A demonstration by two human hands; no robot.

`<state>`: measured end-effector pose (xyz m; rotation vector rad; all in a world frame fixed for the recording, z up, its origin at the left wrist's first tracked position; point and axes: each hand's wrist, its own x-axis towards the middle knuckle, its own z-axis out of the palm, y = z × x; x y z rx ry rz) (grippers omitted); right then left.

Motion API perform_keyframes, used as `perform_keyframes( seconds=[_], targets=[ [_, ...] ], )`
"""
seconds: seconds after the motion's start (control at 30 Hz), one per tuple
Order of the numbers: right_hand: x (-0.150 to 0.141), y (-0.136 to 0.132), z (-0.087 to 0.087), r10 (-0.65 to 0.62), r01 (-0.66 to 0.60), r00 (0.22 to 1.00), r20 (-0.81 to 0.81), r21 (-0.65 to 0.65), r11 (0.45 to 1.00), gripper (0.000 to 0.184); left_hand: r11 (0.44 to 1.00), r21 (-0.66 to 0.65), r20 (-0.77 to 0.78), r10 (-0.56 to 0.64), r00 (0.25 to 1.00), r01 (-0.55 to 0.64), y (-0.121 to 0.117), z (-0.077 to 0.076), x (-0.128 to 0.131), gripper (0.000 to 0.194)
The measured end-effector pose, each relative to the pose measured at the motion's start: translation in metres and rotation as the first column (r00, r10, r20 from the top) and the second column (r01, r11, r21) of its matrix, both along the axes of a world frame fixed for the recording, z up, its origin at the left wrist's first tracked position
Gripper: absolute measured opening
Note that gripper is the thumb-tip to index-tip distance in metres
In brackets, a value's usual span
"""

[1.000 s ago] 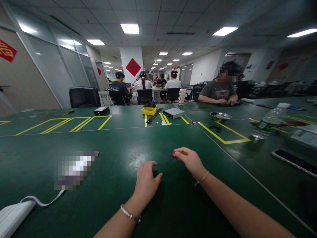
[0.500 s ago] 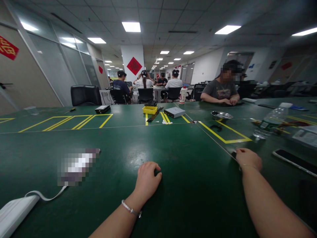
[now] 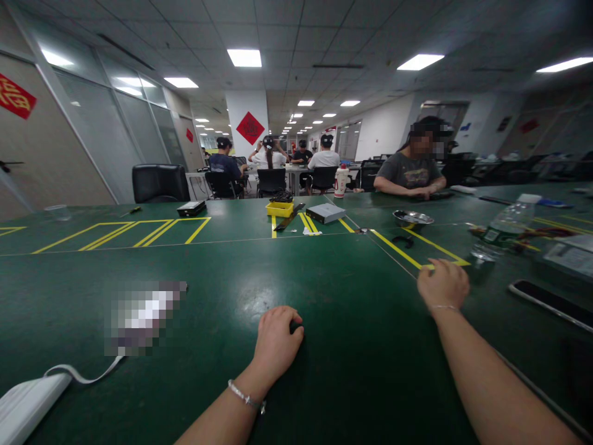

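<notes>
My left hand [image 3: 277,339] rests on the green table [image 3: 222,383] with its fingers loosely bent. Its thumb stands apart from the forefinger, and nothing shows in the gap. Further right, my right hand [image 3: 443,284] is palm down with its fingers spread, at the near corner of a yellow tape outline [image 3: 398,252]. I see nothing in it, though the palm side is hidden. A small dark curved piece [image 3: 403,241] lies inside that outline, just beyond the hand, and a round metal dish [image 3: 413,217] stands behind it.
On the right are a plastic bottle [image 3: 504,227], a phone [image 3: 551,304] and a grey box [image 3: 572,256]. A blurred-out device [image 3: 146,315] is cabled to a white block [image 3: 32,405] at left. Further back sit a yellow tray [image 3: 279,209] and a grey drive [image 3: 325,213]. A person [image 3: 410,170] sits across.
My right hand has moved right from the middle, where it pinched a small red thing, and its fingers have since spread. My left hand stays almost in place.
</notes>
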<state>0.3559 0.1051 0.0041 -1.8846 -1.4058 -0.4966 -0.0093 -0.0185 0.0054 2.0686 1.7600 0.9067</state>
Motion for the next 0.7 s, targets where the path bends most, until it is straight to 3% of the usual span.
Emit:
perform_keyframes(
  seconds=[0.1,0.17,0.27,0.37,0.5,0.57,0.63,0.7],
  targets=[
    [-0.046,0.004,0.006,0.211,-0.206,0.972,0.107,-0.056,0.977,0.038,1.0,0.01,0.002,0.0,1.0,0.0,0.0,-0.001,0.0,0.014],
    [-0.08,0.002,0.009,0.391,-0.369,0.912,0.122,-0.17,0.914,0.037,1.0,0.013,-0.002,0.006,1.0,-0.006,0.001,-0.001,0.0,0.018],
    [-0.127,-0.012,0.01,0.598,-0.553,0.8,0.046,-0.331,0.765,0.041,1.0,0.015,-0.011,0.013,1.0,-0.013,0.002,-0.003,-0.001,0.025],
    [-0.162,-0.032,0.009,0.739,-0.68,0.67,-0.06,-0.45,0.58,0.049,1.0,0.019,-0.028,0.016,0.999,-0.016,0.004,-0.005,-0.001,0.032],
    [-0.189,-0.054,0.005,0.851,-0.747,0.501,-0.157,-0.575,0.334,0.054,1.0,0.008,-0.09,0.009,0.996,-0.008,0.002,-0.007,-0.001,0.041],
    [-0.193,-0.058,0.004,0.877,-0.748,0.447,-0.176,-0.612,0.258,0.052,1.0,-0.007,-0.139,-0.011,0.99,0.01,0.0,-0.007,0.001,0.043],
    [-0.189,-0.053,0.007,0.875,-0.743,0.458,-0.157,-0.608,0.28,0.048,0.999,-0.03,-0.179,-0.033,0.983,0.028,-0.001,-0.006,0.001,0.043],
    [-0.172,-0.042,0.013,0.823,-0.709,0.56,-0.091,-0.567,0.42,0.044,0.997,-0.067,-0.201,-0.053,0.978,0.04,-0.003,-0.005,0.001,0.043]
  ],
)
